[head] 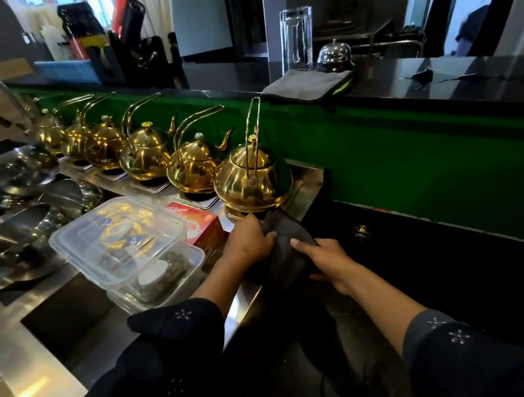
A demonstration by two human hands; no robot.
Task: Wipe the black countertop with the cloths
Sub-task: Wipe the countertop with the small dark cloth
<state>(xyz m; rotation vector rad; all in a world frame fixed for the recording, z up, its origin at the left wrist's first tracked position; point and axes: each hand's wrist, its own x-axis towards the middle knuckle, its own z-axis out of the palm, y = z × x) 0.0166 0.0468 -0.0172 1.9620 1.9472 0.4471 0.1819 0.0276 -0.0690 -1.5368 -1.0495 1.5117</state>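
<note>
Left hand [248, 237]: fingers curled over the left edge of the dark cloth [285, 248], gripping it just in front of the nearest gold kettle [252, 174]
Right hand [327, 258]: thumb pressed on top of the cloth, the other fingers tucked under its right side, pinching it; hand sits in front and right of the nearest gold kettle
Dark cloth: bunched between both hands, at the seam where the steel ledge meets the black surface [428, 259], just below the nearest gold kettle's base
Black surface: glossy, spreads right of and in front of the nearest gold kettle, bounded at the back by a green wall panel [431, 156]
Grey cloth [307, 85]: folded flat on the upper shelf, above and right of the nearest gold kettle, apart from both hands
Kettle row [147, 150]: more gold kettles in a line running back and left from the nearest one
Red box [198, 221]: just left of the nearest gold kettle, touching the clear plastic containers [127, 246] stacked further left
Steel bowls [13, 171]: far left of the nearest gold kettle
Service bell [334, 54]: on the upper shelf behind the grey cloth, beside a clear holder [297, 38]
Sleeves [178, 329]: dark fabric with small pale flower marks on both arms
</note>
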